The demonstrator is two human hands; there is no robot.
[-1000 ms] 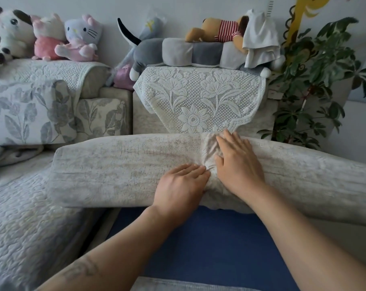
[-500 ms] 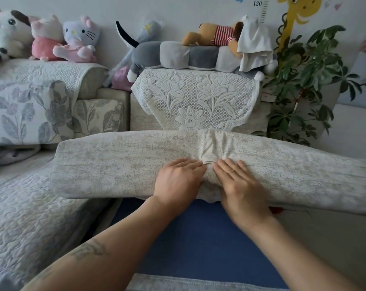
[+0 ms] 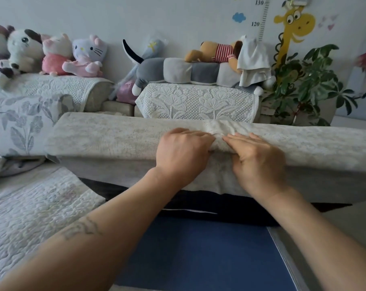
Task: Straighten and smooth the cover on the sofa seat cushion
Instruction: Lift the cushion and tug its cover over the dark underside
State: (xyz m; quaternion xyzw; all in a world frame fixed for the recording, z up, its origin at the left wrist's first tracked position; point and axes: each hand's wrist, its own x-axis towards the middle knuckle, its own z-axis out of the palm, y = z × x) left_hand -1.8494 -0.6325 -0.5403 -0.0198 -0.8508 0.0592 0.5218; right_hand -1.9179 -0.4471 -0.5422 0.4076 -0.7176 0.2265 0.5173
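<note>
A long seat cushion in a pale beige cover [image 3: 106, 135] lies across the view in front of me, raised off the blue seat base. The cover is bunched into a wrinkled fold [image 3: 220, 131] near the middle of its top edge. My left hand [image 3: 182, 154] lies on the cushion just left of that fold, fingers curled into the fabric. My right hand [image 3: 259, 158] presses on the cover just right of the fold, thumb tucked under the bunched cloth. The two hands nearly touch.
A blue seat base [image 3: 199, 255] shows below the cushion. A quilted white throw [image 3: 31, 211] covers the seat at left. Lace covers [image 3: 194, 101] drape the backrests, with plush toys [image 3: 52, 53] on top. A potted plant [image 3: 310, 80] stands at right.
The cushion has tipped so its top face turns toward me. My right hand has slid down from the far edge to beside the left hand, and both now pinch the fold.
</note>
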